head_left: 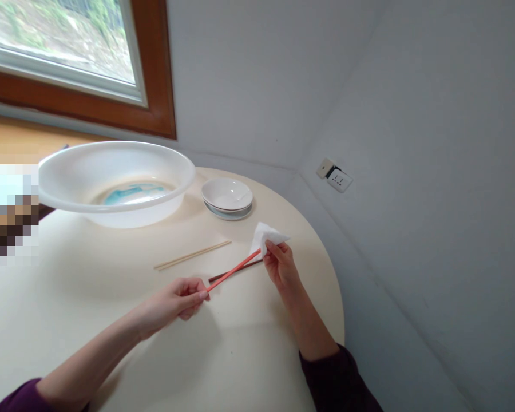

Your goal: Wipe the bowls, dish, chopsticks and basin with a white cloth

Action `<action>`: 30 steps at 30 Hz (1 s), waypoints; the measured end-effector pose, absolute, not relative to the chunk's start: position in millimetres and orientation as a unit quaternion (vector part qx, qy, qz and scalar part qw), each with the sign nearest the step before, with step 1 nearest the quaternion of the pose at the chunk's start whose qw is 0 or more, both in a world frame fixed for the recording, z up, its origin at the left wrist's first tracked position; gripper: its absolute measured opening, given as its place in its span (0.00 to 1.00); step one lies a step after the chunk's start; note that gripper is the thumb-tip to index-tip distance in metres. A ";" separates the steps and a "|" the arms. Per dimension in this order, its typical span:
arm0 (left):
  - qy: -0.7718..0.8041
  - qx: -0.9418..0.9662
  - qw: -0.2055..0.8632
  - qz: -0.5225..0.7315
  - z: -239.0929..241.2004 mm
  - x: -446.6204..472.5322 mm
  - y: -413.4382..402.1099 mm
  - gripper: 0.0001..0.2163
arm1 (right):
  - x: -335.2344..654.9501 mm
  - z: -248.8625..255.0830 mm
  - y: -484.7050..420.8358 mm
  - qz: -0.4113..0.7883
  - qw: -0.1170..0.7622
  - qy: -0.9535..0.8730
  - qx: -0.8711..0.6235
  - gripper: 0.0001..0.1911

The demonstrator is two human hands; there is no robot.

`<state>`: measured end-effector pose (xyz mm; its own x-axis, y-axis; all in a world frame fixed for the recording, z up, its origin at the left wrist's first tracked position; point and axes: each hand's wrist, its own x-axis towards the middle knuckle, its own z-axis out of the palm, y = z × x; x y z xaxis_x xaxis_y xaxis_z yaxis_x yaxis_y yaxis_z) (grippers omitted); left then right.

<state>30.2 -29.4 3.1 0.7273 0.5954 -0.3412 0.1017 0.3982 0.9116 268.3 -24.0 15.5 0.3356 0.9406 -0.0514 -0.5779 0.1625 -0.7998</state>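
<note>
A red chopstick (234, 270) slants up to the right between my two hands, above the table. My left hand (189, 297) pinches its near end. In my right hand (278, 260) is a white tissue (266, 233), its fingers closed on it at the chopstick's far end, which the tissue and fingers hide. Beneath the red chopstick lies a dark brown chopstick (217, 278), partly covered by the tissue and my right hand. Farther left, a pair of pale wooden chopsticks (193, 256) rests side by side on the table.
On the round cream table (232, 355) stands a large translucent basin (158, 214) at the back left. Stacked white dishes (227, 194) sit right of it. Walls border the table behind and to the right, with a socket (340, 179) on the right one.
</note>
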 end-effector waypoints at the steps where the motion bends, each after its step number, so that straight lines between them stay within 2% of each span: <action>1: 0.332 0.525 0.767 0.162 3.2 30.4 -29.5 0.17 | 268.2 15.8 -24.1 0.527 0.722 -0.240 -0.378 0.12; 12: 0.332 0.536 0.759 0.165 4.2 31.1 -29.8 0.18 | 271.6 8.5 -25.2 0.550 0.699 -0.252 -0.381 0.11; 19: 0.330 0.552 0.747 0.169 5.9 30.4 -28.9 0.18 | 277.7 3.4 -23.4 0.529 0.726 -0.252 -0.359 0.10; 30: 0.321 0.558 0.745 0.176 4.4 28.1 -28.9 0.15 | 280.8 1.1 -22.3 0.528 0.721 -0.263 -0.363 0.05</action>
